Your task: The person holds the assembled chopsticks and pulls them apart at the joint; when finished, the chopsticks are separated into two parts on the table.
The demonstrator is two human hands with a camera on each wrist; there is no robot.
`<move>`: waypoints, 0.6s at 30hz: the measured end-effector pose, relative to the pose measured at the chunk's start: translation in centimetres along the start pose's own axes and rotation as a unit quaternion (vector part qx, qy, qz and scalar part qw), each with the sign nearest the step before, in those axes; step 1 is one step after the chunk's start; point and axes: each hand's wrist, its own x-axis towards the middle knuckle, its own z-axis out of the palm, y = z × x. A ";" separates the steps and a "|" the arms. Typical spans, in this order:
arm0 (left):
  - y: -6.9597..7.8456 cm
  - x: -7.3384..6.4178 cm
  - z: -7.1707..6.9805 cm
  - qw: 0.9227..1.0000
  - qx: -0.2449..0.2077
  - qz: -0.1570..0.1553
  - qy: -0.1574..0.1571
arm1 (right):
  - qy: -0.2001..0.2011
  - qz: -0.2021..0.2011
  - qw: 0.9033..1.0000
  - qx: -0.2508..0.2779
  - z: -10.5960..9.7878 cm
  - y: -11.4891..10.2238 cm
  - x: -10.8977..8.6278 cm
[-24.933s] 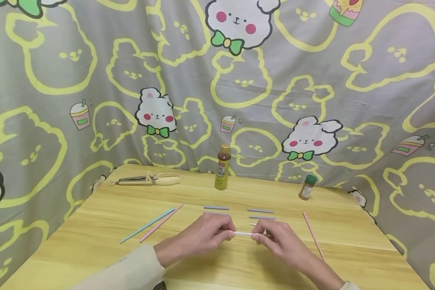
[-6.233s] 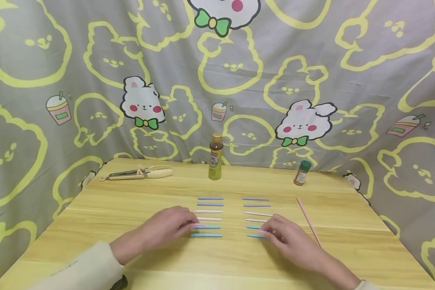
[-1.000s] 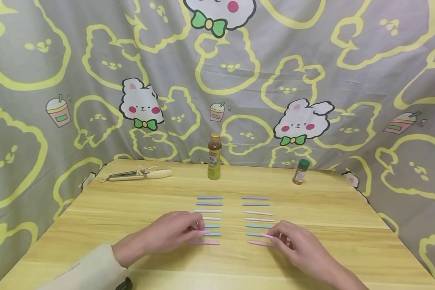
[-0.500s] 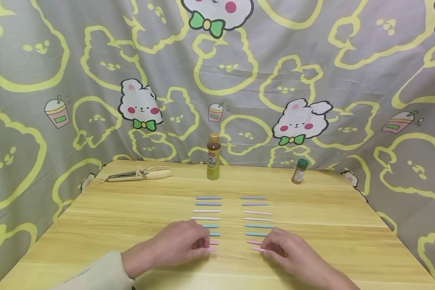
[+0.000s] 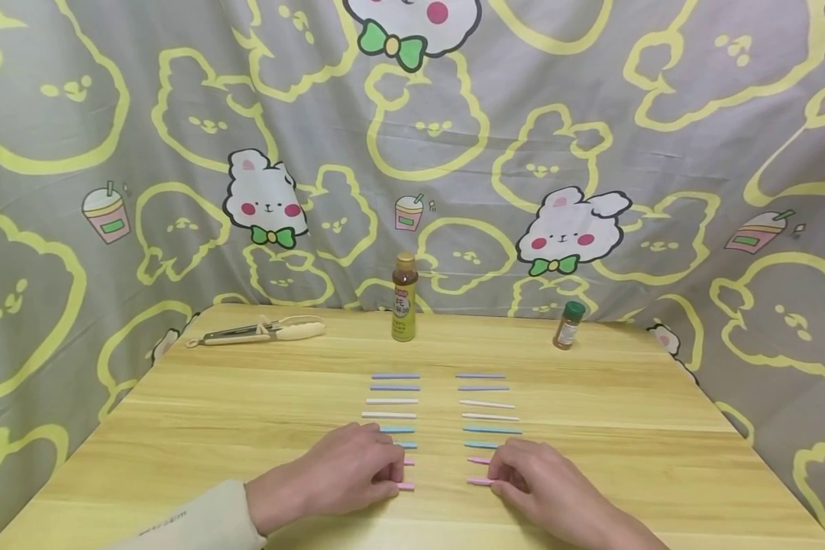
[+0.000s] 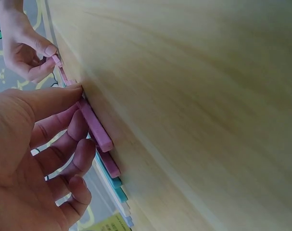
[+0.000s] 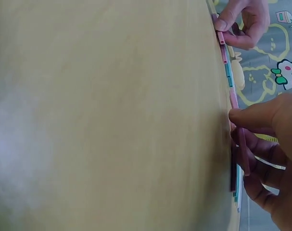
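My left hand [image 5: 340, 470] pinches a short pink stick [image 6: 96, 126] between thumb and fingers at the near end of the left column. Opposite it, my right hand [image 5: 553, 477] pinches another pink stick [image 7: 244, 151] at the near end of the right column. In the left wrist view the held stick looks like a slim bar with a blunt end. Just beyond the hands lie a left pink stick [image 5: 409, 461] and a right pink stick [image 5: 477, 460], both partly covered by fingers. Farther back come blue sticks [image 5: 491, 431], white sticks [image 5: 390, 401] and purple sticks [image 5: 395, 376], in pairs.
Tongs [image 5: 261, 331] lie at the back left of the wooden table [image 5: 282, 382]. An oil bottle [image 5: 403, 302] stands at the back middle, and a small green-capped jar [image 5: 568, 326] at the back right. A patterned curtain [image 5: 357, 137] hangs behind.
Since a second ago both hands have brought their pink sticks nearer to me, down to the table below the other pink pair. Long sticks seen at the sides earlier are gone; short-stick columns have grown.
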 end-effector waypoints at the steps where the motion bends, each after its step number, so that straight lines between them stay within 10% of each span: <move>1: 0.0 0.0 0.0 1.000 -0.001 -0.001 0.000 | 0.002 0.000 1.000 -0.006 0.0 0.0 0.0; 18: -1.0 -0.4 -1.5 0.998 -0.009 -0.038 0.039 | 0.026 0.053 0.998 0.017 -1.9 0.3 -0.4</move>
